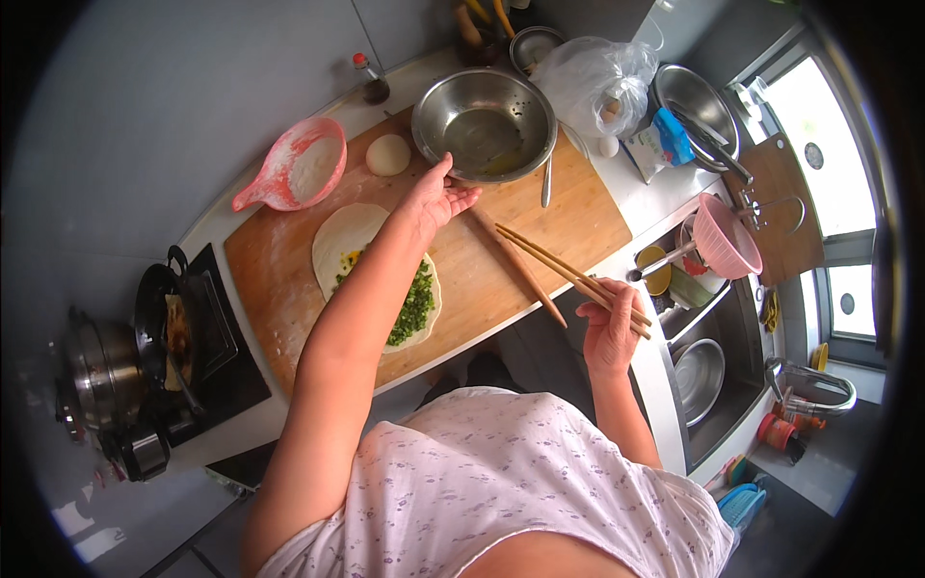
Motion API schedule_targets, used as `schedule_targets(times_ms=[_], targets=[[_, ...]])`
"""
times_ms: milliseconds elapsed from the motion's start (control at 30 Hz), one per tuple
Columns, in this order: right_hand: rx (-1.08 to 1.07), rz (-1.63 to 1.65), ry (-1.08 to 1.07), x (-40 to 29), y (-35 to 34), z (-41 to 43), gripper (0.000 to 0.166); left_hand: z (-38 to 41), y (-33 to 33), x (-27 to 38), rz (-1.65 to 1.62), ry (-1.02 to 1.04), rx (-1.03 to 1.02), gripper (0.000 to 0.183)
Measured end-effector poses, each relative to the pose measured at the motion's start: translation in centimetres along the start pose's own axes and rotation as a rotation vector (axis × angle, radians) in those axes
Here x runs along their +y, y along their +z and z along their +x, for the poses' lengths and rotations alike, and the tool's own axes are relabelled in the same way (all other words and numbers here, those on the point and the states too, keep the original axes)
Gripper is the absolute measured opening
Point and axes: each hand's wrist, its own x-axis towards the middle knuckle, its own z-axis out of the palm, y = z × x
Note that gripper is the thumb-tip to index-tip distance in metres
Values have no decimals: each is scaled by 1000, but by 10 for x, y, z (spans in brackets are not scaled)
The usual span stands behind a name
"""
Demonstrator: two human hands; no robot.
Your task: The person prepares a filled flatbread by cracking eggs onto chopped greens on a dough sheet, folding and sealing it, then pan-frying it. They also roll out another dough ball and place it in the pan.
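My left hand [436, 199] reaches to the near rim of a steel mixing bowl [483, 130], its fingers apart; whether it touches the rim is unclear. A little oily yellow residue lies in the bowl. In my right hand [613, 329] is a pair of wooden chopsticks [556, 266], pointing left over the wooden rolling pin [517, 267]. Rolled-out dough [347, 231] with chopped greens [415, 307] and some egg lies on the wooden board [477, 311], partly hidden by my left forearm. Beyond it rests a round dough ball [388, 155].
A pink scoop of flour [314, 167] stands at the board's back left. A frying pan [177, 339] with a browned flatbread is on the stove at left. Metal spoon [547, 180], an egg [608, 147] and plastic bag [596, 79] lie at back right; the sink [737, 347] is right.
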Motion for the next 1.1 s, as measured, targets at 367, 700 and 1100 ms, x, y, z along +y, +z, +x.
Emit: schedule_targets(times_ms=[367, 700, 1100], targets=[[-38, 103, -105, -30, -12, 19, 38, -33, -3, -16, 536, 635, 218, 17], [-232, 17, -203, -19, 36, 26, 21, -165, -49, -30, 467, 904, 350, 19], [-725, -461, -628, 35, 146, -3, 18, -247, -118, -54, 487, 1137, 633, 15]])
